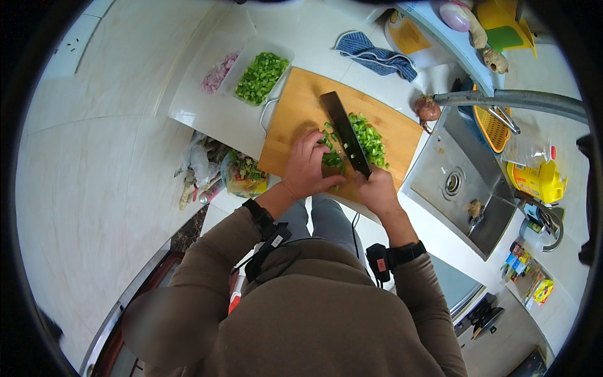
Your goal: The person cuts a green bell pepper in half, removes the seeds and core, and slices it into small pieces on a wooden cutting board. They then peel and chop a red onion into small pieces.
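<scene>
My right hand point(378, 192) grips a cleaver-like kitchen knife point(346, 132) by its handle. Its dark, wide blade stands on a wooden cutting board point(294, 106), with a few green bits stuck to it. On the left of the blade, my left hand point(307, 165) curls its fingers over uncut green pepper strips point(332, 159) and holds them against the board; the palm partly hides them. To the right of the blade lies a pile of chopped green pepper point(370, 140).
Beyond the board's left corner are a plastic tub of chopped green pepper point(262, 77) and chopped purple onion point(220, 73). A blue cloth point(374, 54) lies behind. At right are an onion point(427, 109) and a steel sink point(438, 165). A scrap bag point(242, 176) sits lower left.
</scene>
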Available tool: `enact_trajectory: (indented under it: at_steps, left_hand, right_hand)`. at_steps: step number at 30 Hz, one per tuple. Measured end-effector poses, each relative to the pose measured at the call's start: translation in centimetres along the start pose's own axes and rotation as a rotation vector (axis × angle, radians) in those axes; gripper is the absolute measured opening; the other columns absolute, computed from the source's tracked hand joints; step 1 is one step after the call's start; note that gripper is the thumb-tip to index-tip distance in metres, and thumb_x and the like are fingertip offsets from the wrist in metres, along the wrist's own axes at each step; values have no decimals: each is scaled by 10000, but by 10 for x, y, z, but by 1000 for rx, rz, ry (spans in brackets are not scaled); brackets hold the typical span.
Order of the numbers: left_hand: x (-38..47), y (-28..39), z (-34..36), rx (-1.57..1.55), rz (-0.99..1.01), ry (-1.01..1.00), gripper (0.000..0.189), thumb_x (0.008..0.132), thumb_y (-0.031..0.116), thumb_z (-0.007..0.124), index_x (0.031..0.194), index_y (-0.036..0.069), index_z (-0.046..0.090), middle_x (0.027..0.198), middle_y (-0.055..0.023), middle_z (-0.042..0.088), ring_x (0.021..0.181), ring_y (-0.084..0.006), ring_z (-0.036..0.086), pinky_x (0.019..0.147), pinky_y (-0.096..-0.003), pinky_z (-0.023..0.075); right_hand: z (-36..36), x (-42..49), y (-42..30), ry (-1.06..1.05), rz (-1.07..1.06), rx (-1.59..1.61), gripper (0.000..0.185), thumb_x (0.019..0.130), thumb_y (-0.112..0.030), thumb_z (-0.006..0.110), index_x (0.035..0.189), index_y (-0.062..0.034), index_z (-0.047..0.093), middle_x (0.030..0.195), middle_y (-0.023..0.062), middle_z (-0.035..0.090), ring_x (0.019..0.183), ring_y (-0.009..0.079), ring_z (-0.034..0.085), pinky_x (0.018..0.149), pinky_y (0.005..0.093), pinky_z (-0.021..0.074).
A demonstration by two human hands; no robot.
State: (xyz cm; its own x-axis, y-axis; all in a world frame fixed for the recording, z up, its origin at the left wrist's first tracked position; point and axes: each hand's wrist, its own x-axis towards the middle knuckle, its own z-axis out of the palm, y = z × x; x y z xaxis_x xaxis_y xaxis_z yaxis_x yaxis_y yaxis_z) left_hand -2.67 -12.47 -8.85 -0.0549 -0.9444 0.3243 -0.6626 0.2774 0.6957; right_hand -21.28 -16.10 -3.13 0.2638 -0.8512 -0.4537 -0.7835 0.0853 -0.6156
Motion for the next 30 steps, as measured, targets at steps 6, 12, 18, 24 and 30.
enact_trajectory:
  at_steps: [6,12,18,24,30]
  left_hand:
    - [-2,4,10,17,44,55,605,595,251,801,1049,31,467,1195,-174,417,1156,-396,411,989,-493,326]
    - [-6,-7,-5,23,105,29,476,674,171,742,1067,35,510,1145,-148,477,1101,-376,460,934,-458,395]
    - [0,-12,-3,7,133,-12,306,711,138,731,960,40,584,1033,-120,545,1052,-352,494,914,-429,420]
    - [-2,-16,-2,-22,105,-46,274,697,123,744,921,45,606,988,-108,561,1009,-336,513,864,-403,446]
    - [-4,-17,-2,-70,63,-27,280,687,89,739,928,40,604,993,-106,560,980,-317,530,833,-384,460]
  right_hand:
    - [-11,-11,-5,42,-44,-141,214,832,-193,562,907,-6,635,784,263,614,771,433,595,690,482,486]
    - [-11,-26,-8,-16,-17,-235,212,830,-203,565,837,-3,632,732,256,614,731,424,606,689,491,491]
    - [-16,-32,-16,-86,31,-353,195,817,-174,551,792,2,629,726,253,617,732,432,612,695,497,495]
    - [-15,-23,-21,-193,68,-427,166,787,-134,535,805,4,625,792,261,623,785,426,613,718,490,494]
    - [-3,-5,-22,-255,105,-472,216,761,-126,535,913,7,612,860,242,643,839,396,630,743,469,507]
